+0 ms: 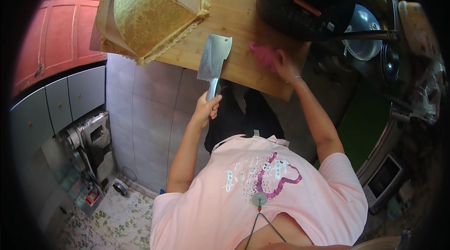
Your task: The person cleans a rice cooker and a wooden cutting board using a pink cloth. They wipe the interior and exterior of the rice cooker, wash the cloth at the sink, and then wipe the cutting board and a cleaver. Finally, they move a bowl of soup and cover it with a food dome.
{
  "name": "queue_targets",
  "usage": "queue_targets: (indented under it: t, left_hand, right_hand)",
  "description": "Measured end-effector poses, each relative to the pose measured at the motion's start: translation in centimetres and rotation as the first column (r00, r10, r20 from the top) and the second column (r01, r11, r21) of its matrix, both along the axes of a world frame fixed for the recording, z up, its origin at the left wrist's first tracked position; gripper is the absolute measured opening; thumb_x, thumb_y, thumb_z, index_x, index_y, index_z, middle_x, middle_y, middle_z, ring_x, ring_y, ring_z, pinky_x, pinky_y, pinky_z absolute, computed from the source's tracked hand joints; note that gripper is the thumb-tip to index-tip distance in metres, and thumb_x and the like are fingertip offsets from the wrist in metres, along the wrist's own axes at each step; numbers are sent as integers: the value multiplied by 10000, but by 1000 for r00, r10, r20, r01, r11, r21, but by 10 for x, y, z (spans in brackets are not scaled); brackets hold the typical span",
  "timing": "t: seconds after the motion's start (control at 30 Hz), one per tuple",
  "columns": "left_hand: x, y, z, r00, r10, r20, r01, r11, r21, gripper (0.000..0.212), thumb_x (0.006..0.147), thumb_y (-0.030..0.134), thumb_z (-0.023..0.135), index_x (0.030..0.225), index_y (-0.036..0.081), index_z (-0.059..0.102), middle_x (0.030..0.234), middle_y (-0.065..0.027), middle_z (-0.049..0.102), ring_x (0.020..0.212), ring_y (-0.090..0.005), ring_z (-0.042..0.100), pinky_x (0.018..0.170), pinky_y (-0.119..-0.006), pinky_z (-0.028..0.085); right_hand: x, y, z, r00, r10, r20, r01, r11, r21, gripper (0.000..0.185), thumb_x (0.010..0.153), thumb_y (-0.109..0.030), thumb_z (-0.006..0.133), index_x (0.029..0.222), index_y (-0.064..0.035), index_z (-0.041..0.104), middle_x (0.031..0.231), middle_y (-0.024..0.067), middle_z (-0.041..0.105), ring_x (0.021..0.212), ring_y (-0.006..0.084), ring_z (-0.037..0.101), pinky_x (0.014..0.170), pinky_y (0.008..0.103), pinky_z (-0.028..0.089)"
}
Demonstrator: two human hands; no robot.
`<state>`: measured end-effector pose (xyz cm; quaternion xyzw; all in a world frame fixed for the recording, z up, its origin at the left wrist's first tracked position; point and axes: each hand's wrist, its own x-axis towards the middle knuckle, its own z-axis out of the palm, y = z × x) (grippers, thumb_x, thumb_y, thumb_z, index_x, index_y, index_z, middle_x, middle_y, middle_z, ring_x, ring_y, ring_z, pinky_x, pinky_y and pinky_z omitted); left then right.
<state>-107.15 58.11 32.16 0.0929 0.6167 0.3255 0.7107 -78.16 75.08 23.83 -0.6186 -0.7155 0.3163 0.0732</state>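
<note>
My left hand (206,109) grips the metal handle of a cleaver (215,56). Its broad blade points away from me, over the near edge of a wooden tabletop (232,7), and has a small hole near one far corner. To the right, my right hand (286,65) holds a bunched pink cloth (263,55) against the wood near the table's right corner. That hand is slightly blurred, and part of the cloth is hidden under the fingers.
A yellow lace-edged food cover (158,21) stands at the table's left. A black rice cooker (295,4) occupies the back right, beside a pan handle (369,35) and a metal lid (365,35). Grey cabinets (86,92) line the left. A microwave oven (383,179) is at lower right.
</note>
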Motion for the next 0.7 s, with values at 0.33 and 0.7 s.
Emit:
queue_targets:
  t: [0.33, 0.7]
  left_hand:
    - [-83, -44, 45, 992, 125, 0, -125, 990, 65, 226, 871, 153, 663, 877, 99, 444, 545, 20, 408, 365, -60, 353, 355, -219, 303]
    - [-186, -81, 39, 990, 120, -68, -116, 991, 60, 215, 845, 127, 675, 863, 82, 465, 546, 19, 433, 377, -58, 370, 355, -220, 303]
  right_hand:
    - [-164, 112, 31, 981, 75, 181, -181, 698, 693, 402, 879, -190, 561, 1263, -116, 470, 1147, 138, 551, 723, 329, 638, 594, 419, 549]
    - [-80, 35, -18, 742, 356, 568, -558, 797, 230, 444, 839, -61, 513, 1277, -132, 528, 1286, 126, 490, 1123, 386, 499, 912, 425, 491]
